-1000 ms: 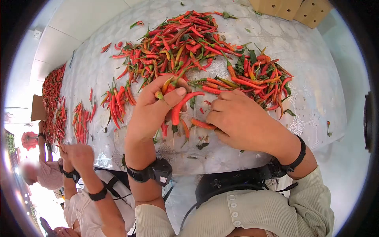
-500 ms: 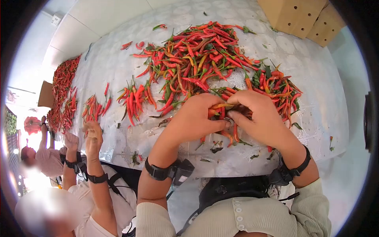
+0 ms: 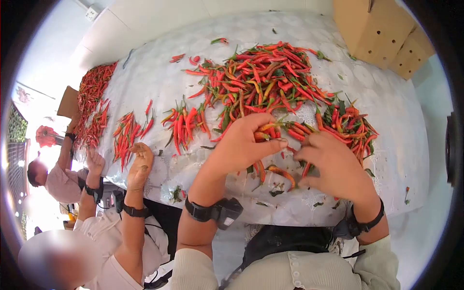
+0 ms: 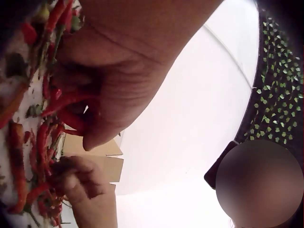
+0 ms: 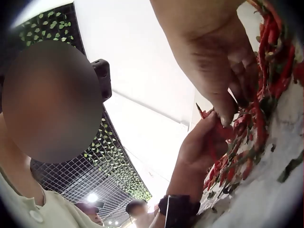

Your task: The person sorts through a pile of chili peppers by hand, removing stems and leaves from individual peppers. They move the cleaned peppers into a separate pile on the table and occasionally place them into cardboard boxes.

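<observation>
In the head view my left hand (image 3: pixel 241 147) holds several chili peppers (image 3: pixel 267 131), gripped between its thumb and curled fingers; red chilies also show in that grip in the left wrist view. My right hand (image 3: pixel 336 166) is just to the right, palm down, thumb and fingers spread apart at the near edge of a smaller heap of red and orange chilies (image 3: pixel 355 128) mixed with green leaves. A few loose chilies (image 3: pixel 282 175) lie on the table below and between the hands. Beyond them rises the main chili heap (image 3: pixel 266 72).
Sorted bunches of red chilies (image 3: pixel 182 125) lie to the left, with a big chili pile (image 3: pixel 94 92) farther off. Cardboard boxes (image 3: pixel 382 36) with holes stand at the back right. Another person's hand (image 3: pixel 140 166) is at the left table edge. Leaf scraps dot the tablecloth (image 3: pixel 159 82).
A second ago the left hand was raised with chilies in it; the hands then met over the near heap. Now they are apart, the right hand shifted right with its fingers spread.
</observation>
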A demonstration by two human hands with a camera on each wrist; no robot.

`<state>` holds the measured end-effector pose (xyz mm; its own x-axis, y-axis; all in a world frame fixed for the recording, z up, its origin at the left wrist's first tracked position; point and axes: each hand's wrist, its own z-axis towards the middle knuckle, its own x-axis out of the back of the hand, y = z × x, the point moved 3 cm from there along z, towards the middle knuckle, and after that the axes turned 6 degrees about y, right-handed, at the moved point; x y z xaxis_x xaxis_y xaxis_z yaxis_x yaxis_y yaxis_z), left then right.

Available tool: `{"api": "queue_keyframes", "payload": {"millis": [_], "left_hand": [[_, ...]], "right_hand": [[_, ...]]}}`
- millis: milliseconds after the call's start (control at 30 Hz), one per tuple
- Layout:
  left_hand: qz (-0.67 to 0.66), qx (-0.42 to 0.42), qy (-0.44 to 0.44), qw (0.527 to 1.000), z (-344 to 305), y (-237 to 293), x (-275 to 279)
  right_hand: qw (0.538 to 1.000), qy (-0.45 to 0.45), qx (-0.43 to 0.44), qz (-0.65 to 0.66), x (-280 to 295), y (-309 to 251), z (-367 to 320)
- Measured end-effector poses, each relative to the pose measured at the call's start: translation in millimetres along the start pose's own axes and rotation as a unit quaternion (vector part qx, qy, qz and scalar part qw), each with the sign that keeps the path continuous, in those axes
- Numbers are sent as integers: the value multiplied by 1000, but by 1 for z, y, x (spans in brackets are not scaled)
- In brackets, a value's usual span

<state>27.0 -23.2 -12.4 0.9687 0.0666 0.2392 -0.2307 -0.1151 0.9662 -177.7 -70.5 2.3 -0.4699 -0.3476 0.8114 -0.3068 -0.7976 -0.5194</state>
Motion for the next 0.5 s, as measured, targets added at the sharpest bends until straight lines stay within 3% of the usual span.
{"api": "queue_keyframes", "payload": {"millis": [200,233,333,433,500], "left_hand": [[52,-2,-110,993,-4,4,-7],[102,-87,-140,981,-5,4,-9],[247,-118,-187,943,-12,8,-20],[329,-185,-141,915,-16,-1,-33],[364,-159,-165,903,-15,-2,-33]], "right_hand": [[995,-88,-34,3,-1,7,-4],[995,-91,-38,12,0,9,-4],[998,-28,-53,11,8,12,-3],[992,94,-82,-15,14,19,1],[987,126,-96,7,18,20,3]]}}
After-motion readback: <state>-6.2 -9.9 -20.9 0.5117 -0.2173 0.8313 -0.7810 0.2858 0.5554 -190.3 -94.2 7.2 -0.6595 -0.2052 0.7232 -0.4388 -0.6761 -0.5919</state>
